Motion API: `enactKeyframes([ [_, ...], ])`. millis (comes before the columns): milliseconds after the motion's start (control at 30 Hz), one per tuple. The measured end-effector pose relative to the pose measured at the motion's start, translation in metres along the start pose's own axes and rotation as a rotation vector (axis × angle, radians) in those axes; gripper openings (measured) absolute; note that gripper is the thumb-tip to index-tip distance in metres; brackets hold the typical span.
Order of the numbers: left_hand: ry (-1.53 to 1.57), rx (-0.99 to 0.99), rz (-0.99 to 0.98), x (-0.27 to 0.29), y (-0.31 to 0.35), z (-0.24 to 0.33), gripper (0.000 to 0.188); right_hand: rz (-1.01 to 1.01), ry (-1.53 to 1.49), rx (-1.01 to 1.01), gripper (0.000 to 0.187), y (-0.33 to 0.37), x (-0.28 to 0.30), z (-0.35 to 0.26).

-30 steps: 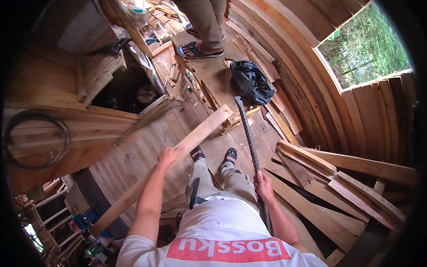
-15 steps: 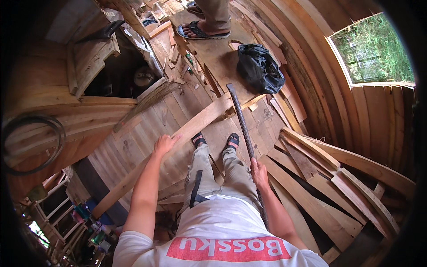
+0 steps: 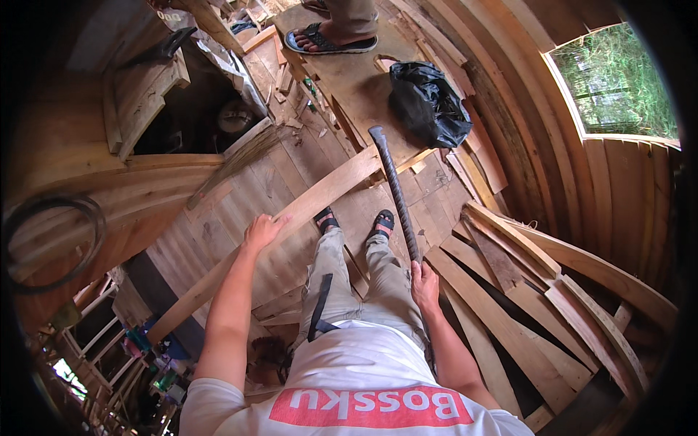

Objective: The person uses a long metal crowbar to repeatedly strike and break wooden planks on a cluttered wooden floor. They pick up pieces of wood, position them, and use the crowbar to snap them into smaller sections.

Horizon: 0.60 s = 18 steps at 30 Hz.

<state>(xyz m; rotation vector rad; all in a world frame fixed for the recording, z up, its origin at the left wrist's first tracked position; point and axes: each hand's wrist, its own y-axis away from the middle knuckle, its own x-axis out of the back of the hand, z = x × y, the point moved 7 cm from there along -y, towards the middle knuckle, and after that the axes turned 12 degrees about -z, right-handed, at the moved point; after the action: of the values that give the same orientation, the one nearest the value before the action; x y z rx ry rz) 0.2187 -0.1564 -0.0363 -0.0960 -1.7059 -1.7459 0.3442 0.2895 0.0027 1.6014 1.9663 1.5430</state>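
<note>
A long pale wooden plank (image 3: 327, 190) runs diagonally from the lower left up to the near end of a plywood platform. My left hand (image 3: 263, 231) grips it partway along, fingers over its edge. Closed in my right hand (image 3: 424, 283) is a dark, ribbed metal bar (image 3: 396, 196), like a pry bar made from rebar. Its flattened upper tip shows just right of the plank's far end; I cannot tell whether they touch. The bar's lower part is hidden behind my hand and forearm.
Another person's sandalled foot (image 3: 331, 40) stands on the plywood platform (image 3: 356, 91), near a black plastic bag (image 3: 430, 105). Loose boards (image 3: 502, 320) lie at my right. A dark opening (image 3: 196, 109) lies at far left, below a coiled black hose (image 3: 54, 240). Curved ribs line the right wall.
The bar's upper tip has risen slightly in the view. My left hand appears a little farther left, still gripping the plank. The whole view has shifted slightly.
</note>
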Motion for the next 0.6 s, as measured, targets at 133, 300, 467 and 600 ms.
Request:
enactKeyframes([
  [133,0.017,-0.011,0.030,0.000,-0.007,-0.004,0.084,0.017,0.028,0.020,0.051,-0.024,-0.017,0.014],
  [300,0.012,-0.017,-0.001,0.002,-0.012,-0.005,0.085,0.023,-0.109,0.044,0.050,-0.014,-0.007,0.008],
  [467,-0.006,-0.051,0.011,0.000,-0.019,-0.010,0.086,0.085,-0.065,0.160,0.049,-0.018,-0.018,0.005],
  [600,-0.004,-0.067,0.037,0.000,-0.024,-0.014,0.087,0.084,-0.013,0.075,0.048,-0.034,-0.023,0.011],
])
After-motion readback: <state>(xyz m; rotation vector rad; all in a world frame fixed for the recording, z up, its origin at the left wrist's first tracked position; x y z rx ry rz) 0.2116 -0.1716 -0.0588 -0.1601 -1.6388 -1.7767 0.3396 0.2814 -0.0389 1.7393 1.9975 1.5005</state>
